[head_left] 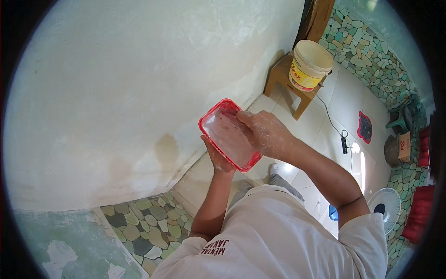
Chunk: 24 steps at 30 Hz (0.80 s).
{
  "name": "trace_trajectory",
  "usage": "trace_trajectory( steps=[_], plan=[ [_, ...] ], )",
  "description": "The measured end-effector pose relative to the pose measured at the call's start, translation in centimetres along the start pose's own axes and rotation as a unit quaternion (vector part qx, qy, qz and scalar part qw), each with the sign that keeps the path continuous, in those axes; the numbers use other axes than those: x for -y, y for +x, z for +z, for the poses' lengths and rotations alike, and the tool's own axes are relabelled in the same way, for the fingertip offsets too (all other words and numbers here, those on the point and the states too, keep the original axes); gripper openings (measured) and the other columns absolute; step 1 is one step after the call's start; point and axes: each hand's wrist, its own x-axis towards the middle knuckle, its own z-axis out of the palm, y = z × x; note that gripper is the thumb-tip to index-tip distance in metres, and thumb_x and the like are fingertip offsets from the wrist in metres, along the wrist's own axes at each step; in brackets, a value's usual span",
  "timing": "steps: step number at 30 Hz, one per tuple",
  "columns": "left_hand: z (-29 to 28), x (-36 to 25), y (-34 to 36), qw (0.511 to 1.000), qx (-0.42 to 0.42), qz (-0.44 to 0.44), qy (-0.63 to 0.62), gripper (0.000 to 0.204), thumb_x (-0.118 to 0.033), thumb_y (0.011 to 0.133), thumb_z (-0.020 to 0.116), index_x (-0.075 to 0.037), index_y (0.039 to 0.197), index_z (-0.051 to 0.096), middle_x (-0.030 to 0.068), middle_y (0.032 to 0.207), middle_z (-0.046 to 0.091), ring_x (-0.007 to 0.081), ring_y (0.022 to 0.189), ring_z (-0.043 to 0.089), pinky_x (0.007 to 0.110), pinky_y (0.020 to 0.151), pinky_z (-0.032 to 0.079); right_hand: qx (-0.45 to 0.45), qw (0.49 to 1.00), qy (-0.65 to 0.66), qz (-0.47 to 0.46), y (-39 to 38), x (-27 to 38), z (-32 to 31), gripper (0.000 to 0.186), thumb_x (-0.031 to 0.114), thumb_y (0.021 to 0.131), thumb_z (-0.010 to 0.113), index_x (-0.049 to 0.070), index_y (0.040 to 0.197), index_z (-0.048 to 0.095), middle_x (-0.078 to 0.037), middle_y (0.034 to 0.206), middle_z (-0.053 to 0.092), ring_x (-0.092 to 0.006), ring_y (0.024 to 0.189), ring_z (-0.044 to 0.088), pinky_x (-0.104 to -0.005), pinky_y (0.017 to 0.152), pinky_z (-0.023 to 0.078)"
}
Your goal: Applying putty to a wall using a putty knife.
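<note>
Shallow rectangular red plastic tray (202,122): in the head view, is being held in front of the chest, above the floor, with its open side facing up.
Pale pinkish, wet-looking material (226,139): is covering the tray's inside.
Bare left hand (220,158): is gripping the tray from underneath, near its lower left edge.
Bare right hand (268,132): is curling over the tray's right side, white smears marking its skin; the fingers are mostly hidden, so whether they are gripping anything cannot be told.
Smooth off-white wall (107,93): is rising to the left of the tray.
Round cream bucket with a yellow label (303,69): is standing on a brown stool (278,76), beyond the right hand.
Black power strip (344,144): is lying on the pale tiled floor (325,135), right of the stool.
</note>
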Motion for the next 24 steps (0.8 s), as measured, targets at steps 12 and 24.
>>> trace_trajectory(
  steps=[12,24],
  plan=[
    [-1.1,0.1,-0.3,0.984,-0.004,0.022,0.178,0.067,-0.060,0.095,0.038,-0.016,0.145,0.034,0.0056,0.144,0.043,0.0261,0.132,0.041,0.043,0.112,0.032,-0.006,0.995,-0.087,0.049,-2.0,2.0,-0.1,0.018,0.007,0.083,0.061,-0.001,0.097,0.053,-0.023,0.069,0.062,-0.0398,0.067,0.063,-0.0469,0.059,0.049],
    [-0.7,-0.1,-0.4,0.997,-0.069,-0.019,0.005,0.084,-0.074,0.087,0.041,-0.017,0.148,0.029,0.0075,0.147,0.039,0.0286,0.133,0.039,0.045,0.111,0.034,-0.014,0.998,-0.015,-0.055,-1.9,-0.1,1.6,0.015,0.008,0.083,0.062,0.004,0.095,0.052,-0.019,0.072,0.064,-0.0385,0.065,0.063,-0.0473,0.059,0.049]
  ],
)
